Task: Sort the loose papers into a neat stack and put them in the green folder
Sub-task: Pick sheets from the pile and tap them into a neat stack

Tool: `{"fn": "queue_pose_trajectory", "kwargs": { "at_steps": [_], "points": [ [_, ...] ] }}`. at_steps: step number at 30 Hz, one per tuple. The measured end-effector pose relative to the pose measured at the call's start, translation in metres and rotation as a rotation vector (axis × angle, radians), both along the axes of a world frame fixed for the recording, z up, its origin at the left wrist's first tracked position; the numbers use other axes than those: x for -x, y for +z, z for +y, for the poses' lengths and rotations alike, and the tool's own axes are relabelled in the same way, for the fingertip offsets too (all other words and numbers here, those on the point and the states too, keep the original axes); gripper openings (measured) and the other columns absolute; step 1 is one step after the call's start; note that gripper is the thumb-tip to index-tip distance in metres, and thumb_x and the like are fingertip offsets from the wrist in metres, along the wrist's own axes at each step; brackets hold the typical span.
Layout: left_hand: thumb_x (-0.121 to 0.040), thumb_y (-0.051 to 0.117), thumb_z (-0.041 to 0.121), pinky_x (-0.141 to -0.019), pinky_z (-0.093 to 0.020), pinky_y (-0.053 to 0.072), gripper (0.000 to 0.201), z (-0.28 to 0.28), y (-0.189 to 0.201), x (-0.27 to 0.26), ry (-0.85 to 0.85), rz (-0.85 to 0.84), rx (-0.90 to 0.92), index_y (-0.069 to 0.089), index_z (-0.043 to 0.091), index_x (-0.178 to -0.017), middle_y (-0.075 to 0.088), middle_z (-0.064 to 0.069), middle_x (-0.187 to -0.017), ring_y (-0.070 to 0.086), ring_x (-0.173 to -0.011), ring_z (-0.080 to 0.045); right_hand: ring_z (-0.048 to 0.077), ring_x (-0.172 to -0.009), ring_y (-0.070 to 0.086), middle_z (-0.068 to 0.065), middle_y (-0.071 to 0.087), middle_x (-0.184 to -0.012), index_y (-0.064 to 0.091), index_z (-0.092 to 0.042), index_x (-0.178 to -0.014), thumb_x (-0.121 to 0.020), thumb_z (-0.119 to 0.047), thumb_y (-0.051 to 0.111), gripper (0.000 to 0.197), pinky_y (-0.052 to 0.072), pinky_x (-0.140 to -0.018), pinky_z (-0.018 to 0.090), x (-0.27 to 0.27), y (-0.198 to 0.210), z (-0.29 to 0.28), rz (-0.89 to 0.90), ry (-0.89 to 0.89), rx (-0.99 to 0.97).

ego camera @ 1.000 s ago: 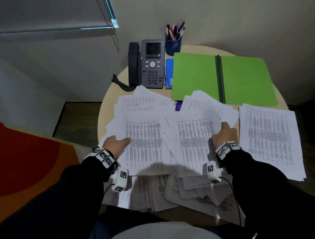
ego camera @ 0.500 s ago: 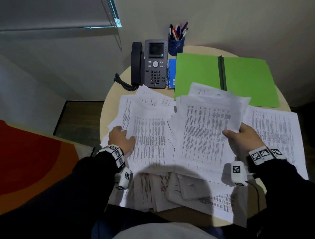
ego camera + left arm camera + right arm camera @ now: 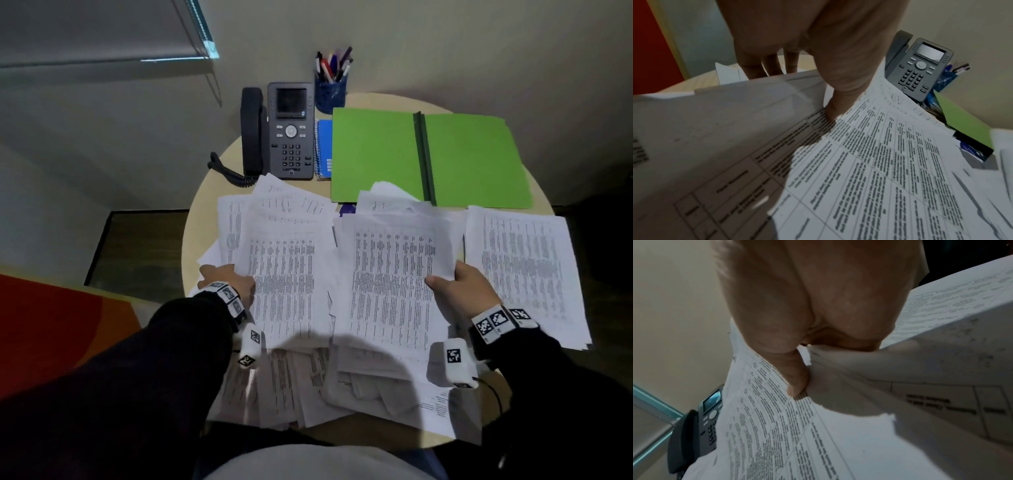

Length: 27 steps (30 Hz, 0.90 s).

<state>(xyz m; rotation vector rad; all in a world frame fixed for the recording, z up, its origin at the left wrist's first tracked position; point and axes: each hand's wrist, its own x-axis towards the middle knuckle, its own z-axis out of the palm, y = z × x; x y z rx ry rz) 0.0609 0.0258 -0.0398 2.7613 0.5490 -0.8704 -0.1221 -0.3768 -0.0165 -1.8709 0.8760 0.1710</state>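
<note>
The green folder (image 3: 376, 154) lies open at the back of the round table (image 3: 197, 212). Printed loose papers (image 3: 291, 383) cover the table's front in a messy heap. My left hand (image 3: 239, 277) grips the left edge of one bundle (image 3: 284, 274); in the left wrist view its thumb (image 3: 833, 112) presses on top and the fingers reach under. My right hand (image 3: 445, 279) pinches the right edge of a second bundle (image 3: 390, 274), its thumb (image 3: 797, 382) on the top sheet. A squared stack of papers (image 3: 524, 270) lies to the right of that hand.
A desk phone (image 3: 287, 133), a blue pen cup (image 3: 330, 92) and a blue spiral notebook (image 3: 323, 150) stand behind the papers, left of the folder. A small dark purple object (image 3: 347, 209) peeks out between the sheets. A red-orange surface (image 3: 51, 325) is at the left.
My right hand has raised its bundle off the heap and carried it a little rightward, its thumb now on top. The left hand has stayed at the edge of its bundle.
</note>
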Motion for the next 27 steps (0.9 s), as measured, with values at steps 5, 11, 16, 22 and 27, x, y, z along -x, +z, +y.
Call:
{"fn": "queue_pose_trajectory", "kwargs": {
  "at_steps": [5, 11, 16, 22, 27],
  "points": [
    [-0.076, 0.067, 0.038, -0.088, -0.038, 0.055, 0.024, 0.004, 0.005, -0.001, -0.021, -0.042, 0.067, 0.068, 0.016, -0.085, 0.069, -0.009, -0.097, 0.065, -0.088, -0.035, 0.024, -0.092, 0.067, 0.004, 0.071, -0.101, 0.068, -0.016, -0.113, -0.091, -0.022, 0.073, 0.023, 0.050, -0.077, 0.034, -0.003, -0.001, 0.005, 0.070, 0.123, 0.044],
    [-0.083, 0.067, 0.029, -0.082, -0.046, 0.060, 0.027, 0.015, 0.017, 0.003, 0.026, -0.282, 0.196, 0.075, 0.009, -0.099, 0.067, -0.017, -0.102, 0.068, -0.090, -0.039, 0.018, -0.099, 0.067, -0.005, 0.073, -0.105, 0.070, -0.025, -0.116, -0.093, -0.027, 0.071, 0.023, 0.049, -0.086, 0.036, -0.012, 0.012, 0.019, 0.113, 0.388, 0.036],
    [-0.094, 0.068, 0.030, -0.084, -0.045, 0.058, 0.034, 0.031, 0.020, 0.003, -0.053, -0.335, 0.252, 0.068, 0.010, -0.121, 0.064, -0.018, -0.109, 0.066, -0.093, -0.038, 0.012, -0.092, 0.070, -0.010, 0.075, -0.098, 0.071, -0.028, -0.105, -0.090, -0.029, 0.073, 0.015, 0.053, -0.085, 0.035, -0.007, 0.019, 0.039, 0.138, 0.465, -0.013],
    [-0.099, 0.064, 0.030, -0.077, -0.032, 0.048, 0.016, 0.043, 0.026, 0.015, 0.004, -0.265, 0.385, 0.068, 0.015, -0.102, 0.067, -0.006, -0.089, 0.064, -0.084, -0.029, 0.016, -0.096, 0.067, -0.005, 0.073, -0.100, 0.069, -0.028, -0.104, -0.095, -0.024, 0.068, 0.010, 0.052, -0.090, 0.039, 0.003, 0.016, 0.048, 0.087, 0.373, -0.042],
    [-0.102, 0.060, 0.020, -0.080, -0.032, 0.046, 0.029, 0.045, 0.031, 0.025, 0.103, -0.352, 0.493, 0.061, 0.017, -0.131, 0.067, -0.002, -0.109, 0.062, -0.093, -0.025, 0.024, -0.097, 0.070, -0.002, 0.075, -0.101, 0.069, -0.027, -0.109, -0.094, -0.026, 0.065, 0.015, 0.055, -0.092, 0.047, 0.007, 0.015, 0.034, 0.046, 0.138, -0.038]
  ]
}}
